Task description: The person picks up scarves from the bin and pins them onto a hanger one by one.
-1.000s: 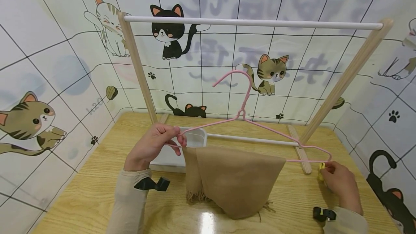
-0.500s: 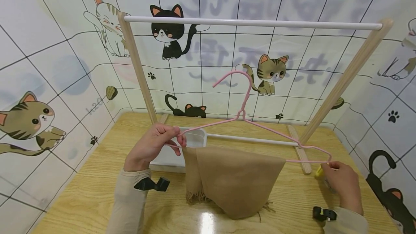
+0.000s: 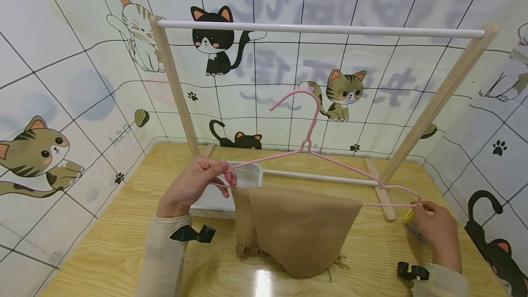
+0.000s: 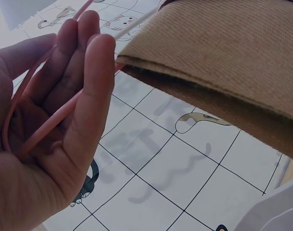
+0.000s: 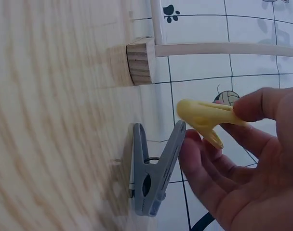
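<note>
Left grip (image 3: 194, 184) curled round hanger (image 3: 309, 134), right grip (image 3: 438, 228) pinching yellow clothespin (image 5: 204, 114), white bin (image 3: 214, 203) partly behind brown cloth (image 3: 301, 228)

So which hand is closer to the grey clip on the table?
Right. The right hand, pinching a yellow clip, is close beside the grey clip; the left hand is farther off, holding one end of the pink hanger.

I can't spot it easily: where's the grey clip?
In the right wrist view, the grey clip rests on the table, below and left of the yellow clip.

Brown cloth (image 3: 303, 233) — over pink hanger (image 3: 312, 127)
</note>
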`<state>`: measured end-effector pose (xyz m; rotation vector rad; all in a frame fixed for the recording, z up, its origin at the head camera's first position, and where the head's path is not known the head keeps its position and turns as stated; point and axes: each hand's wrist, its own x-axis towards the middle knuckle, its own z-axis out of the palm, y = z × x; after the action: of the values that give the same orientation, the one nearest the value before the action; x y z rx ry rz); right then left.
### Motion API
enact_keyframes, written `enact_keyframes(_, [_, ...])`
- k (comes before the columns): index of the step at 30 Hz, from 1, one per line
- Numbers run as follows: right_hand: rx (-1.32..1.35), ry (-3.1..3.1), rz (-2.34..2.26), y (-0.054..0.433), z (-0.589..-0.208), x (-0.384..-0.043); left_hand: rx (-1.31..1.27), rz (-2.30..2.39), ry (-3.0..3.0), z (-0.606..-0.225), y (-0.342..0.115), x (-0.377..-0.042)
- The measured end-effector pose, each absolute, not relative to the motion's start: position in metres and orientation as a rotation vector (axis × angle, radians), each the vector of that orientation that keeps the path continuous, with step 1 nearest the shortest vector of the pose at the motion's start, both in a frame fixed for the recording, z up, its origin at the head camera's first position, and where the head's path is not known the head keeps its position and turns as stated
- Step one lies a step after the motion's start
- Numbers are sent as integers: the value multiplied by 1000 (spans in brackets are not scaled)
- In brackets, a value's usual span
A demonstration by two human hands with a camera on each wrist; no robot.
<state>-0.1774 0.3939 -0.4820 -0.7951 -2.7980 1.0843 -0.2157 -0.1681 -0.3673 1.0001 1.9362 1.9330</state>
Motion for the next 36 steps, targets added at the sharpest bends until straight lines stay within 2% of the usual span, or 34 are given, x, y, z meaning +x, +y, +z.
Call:
enact_keyframes(16, [-754,-2641,1273,396,-473,-175,951,1927,1964,-365,-168,-215])
enact_keyframes(25, [-703,-2689,968,391,-458,-169,952,1942,1943,-367,-167,-216])
enact_keyframes(36, [-740,-2616,979,382,-431,-161,935,1949,1940,-366,-167,-215])
